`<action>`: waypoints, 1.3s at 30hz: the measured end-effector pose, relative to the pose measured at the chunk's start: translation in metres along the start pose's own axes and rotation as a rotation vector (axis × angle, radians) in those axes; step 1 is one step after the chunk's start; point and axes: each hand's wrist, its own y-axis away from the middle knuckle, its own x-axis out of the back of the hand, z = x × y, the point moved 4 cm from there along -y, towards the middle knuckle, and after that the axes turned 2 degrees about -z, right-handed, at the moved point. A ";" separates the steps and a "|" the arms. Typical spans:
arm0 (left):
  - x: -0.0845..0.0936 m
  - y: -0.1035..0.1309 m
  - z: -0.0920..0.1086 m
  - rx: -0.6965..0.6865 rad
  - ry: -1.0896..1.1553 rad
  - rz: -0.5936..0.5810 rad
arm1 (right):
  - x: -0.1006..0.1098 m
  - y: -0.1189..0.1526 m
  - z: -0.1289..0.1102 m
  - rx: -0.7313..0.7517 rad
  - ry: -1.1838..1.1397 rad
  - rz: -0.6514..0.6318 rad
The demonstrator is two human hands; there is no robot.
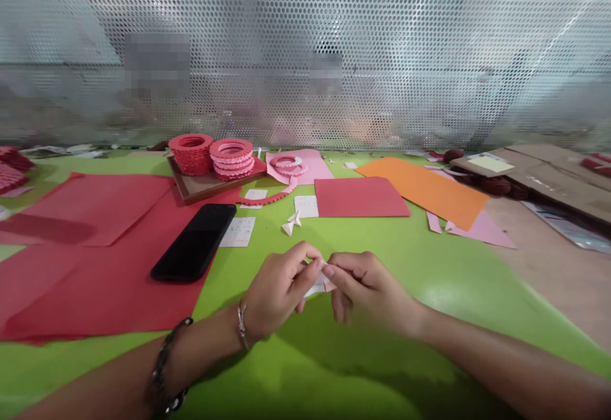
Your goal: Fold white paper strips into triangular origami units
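Observation:
Above the green table, my left hand (281, 286) and my right hand (370, 289) meet at the fingertips. Pinched between them is a small piece of white paper (315, 288), partly hidden by my fingers, with a pinkish patch at its right side. Just beyond my hands lie small folded white paper pieces (291, 223). A black phone (195, 242) rests on red paper to the left of my left hand. A red paper rectangle (361, 197) lies flat beyond my right hand.
Stacks of scalloped red rings (191, 154) and pink rings (232, 159) stand on a brown tray (210, 189). Large red sheets (119, 286) cover the left side. Orange paper (429, 191) overlaps pink scraps at right. Brown cardboard (539, 172) lies far right; perforated metal (305, 0) rises behind.

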 end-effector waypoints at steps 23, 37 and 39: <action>-0.007 -0.005 -0.009 0.304 0.467 -0.187 | 0.011 0.007 -0.024 0.712 0.799 0.175; -0.005 -0.007 -0.008 0.076 0.116 -0.170 | 0.016 -0.005 -0.007 0.060 -0.078 0.104; -0.005 -0.007 -0.008 0.070 0.130 -0.186 | 0.020 -0.006 -0.006 0.045 -0.210 0.074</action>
